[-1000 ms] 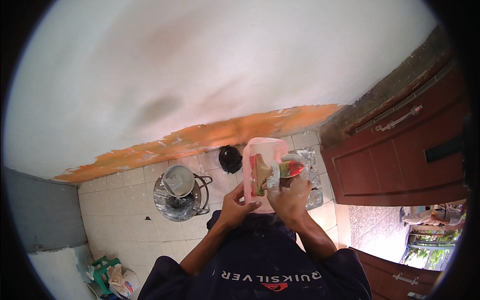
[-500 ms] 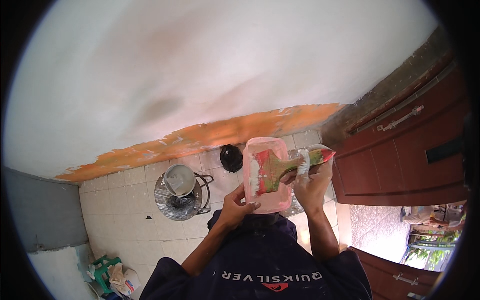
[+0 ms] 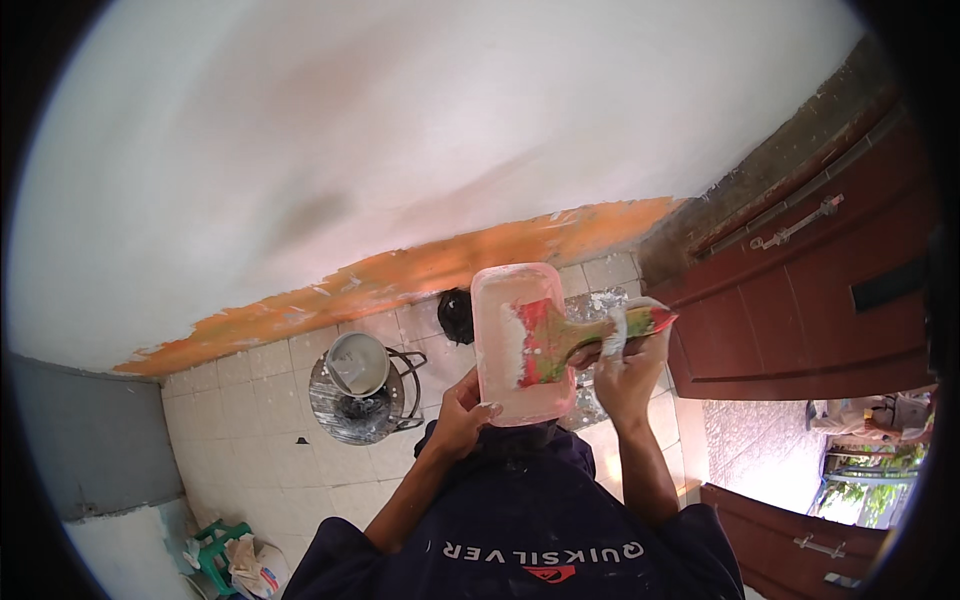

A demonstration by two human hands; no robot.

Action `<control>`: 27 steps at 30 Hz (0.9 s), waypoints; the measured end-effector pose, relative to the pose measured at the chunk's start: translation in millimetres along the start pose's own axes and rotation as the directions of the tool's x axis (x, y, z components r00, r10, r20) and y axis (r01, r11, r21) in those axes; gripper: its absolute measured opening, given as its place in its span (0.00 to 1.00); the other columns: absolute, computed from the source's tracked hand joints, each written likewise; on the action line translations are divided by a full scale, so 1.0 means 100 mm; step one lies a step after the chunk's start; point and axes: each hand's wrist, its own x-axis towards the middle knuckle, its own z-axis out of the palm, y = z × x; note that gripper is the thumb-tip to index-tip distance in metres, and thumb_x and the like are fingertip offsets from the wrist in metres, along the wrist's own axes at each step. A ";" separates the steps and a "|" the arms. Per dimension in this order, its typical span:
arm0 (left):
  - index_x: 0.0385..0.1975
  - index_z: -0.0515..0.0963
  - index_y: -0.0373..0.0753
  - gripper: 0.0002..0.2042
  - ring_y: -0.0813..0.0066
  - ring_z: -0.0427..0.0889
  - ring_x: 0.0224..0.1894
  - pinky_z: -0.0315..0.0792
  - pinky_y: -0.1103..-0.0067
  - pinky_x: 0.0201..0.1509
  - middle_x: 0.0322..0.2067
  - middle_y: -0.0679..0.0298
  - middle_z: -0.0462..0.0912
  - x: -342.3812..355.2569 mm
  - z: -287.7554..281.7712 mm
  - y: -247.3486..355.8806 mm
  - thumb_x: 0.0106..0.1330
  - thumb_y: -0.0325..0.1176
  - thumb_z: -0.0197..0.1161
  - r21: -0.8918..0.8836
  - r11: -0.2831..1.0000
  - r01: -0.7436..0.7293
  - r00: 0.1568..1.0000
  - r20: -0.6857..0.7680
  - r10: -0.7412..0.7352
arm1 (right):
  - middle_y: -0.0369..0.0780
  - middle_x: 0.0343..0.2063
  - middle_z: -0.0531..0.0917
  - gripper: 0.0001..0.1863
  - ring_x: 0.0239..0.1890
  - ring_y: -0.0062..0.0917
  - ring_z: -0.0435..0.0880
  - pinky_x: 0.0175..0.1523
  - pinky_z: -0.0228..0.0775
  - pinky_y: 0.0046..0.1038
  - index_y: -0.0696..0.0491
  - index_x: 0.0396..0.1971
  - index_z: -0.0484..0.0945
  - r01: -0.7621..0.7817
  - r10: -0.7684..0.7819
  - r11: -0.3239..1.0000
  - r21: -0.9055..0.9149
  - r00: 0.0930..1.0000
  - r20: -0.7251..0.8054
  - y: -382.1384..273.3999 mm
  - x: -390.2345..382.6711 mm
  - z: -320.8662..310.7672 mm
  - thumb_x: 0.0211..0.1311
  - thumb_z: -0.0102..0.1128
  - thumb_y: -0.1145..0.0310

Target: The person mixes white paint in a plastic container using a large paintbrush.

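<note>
A pink plastic tub (image 3: 490, 340) is held in front of my body, with my left hand (image 3: 463, 415) gripping its near left corner, thumb over the rim. My right hand (image 3: 627, 370) is closed round the handle of a wide paintbrush (image 3: 545, 345). Green and red colour covers the brush, and a pale wrap circles its handle. Its whitish bristle end points left over the inside of the tub; I cannot tell whether it touches the bottom. A pale coating lines the tub.
Ahead rises a white wall (image 3: 420, 120) with a bare orange strip (image 3: 440, 262). A grey bucket (image 3: 358, 363) stands on a splattered round stool (image 3: 350, 415), near a black bag (image 3: 456, 316). Dark red doors (image 3: 790, 290) are at right, a green stool (image 3: 215, 550) at lower left.
The tub has shifted a little left and away from me. The brush has moved slightly right relative to the tub, still in my right hand.
</note>
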 end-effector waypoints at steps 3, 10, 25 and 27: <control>0.59 0.60 0.29 0.33 0.74 0.72 0.52 0.65 0.77 0.58 0.51 0.60 0.72 0.00 0.03 0.01 0.49 0.23 0.60 -0.005 1.000 -0.003 1.000 -0.013 0.003 | 0.39 0.21 0.75 0.08 0.19 0.22 0.80 0.22 0.72 0.19 0.60 0.37 0.62 -0.094 0.095 0.995 -0.020 0.994 0.054 0.04 -0.07 0.09 0.63 0.49 0.75; 0.59 0.59 0.29 0.35 0.71 0.71 0.54 0.62 0.75 0.60 0.52 0.59 0.72 -0.01 0.01 -0.02 0.47 0.27 0.62 0.044 0.999 -0.030 0.999 0.034 0.029 | 0.43 0.21 0.78 0.16 0.22 0.28 0.83 0.26 0.72 0.29 0.58 0.41 0.65 0.027 0.053 0.891 -0.454 0.985 0.161 0.08 -0.27 0.21 0.55 0.59 0.72; 0.58 0.61 0.29 0.36 0.73 0.71 0.53 0.61 0.77 0.60 0.51 0.61 0.72 -0.01 0.06 0.05 0.44 0.33 0.63 0.098 0.994 -0.045 0.999 0.001 0.045 | 0.42 0.16 0.79 0.05 0.21 0.31 0.83 0.25 0.72 0.26 0.60 0.30 0.73 0.168 -0.151 0.850 -0.499 0.986 0.075 -0.30 0.03 0.10 0.53 0.57 0.76; 0.58 0.61 0.29 0.36 0.73 0.70 0.54 0.60 0.76 0.60 0.51 0.61 0.72 -0.01 0.06 0.05 0.44 0.31 0.62 0.072 0.996 -0.061 0.998 0.005 0.061 | 0.42 0.16 0.79 0.06 0.20 0.33 0.82 0.25 0.72 0.27 0.60 0.30 0.73 0.152 -0.122 0.839 -0.523 0.988 0.092 -0.23 0.04 0.09 0.50 0.57 0.78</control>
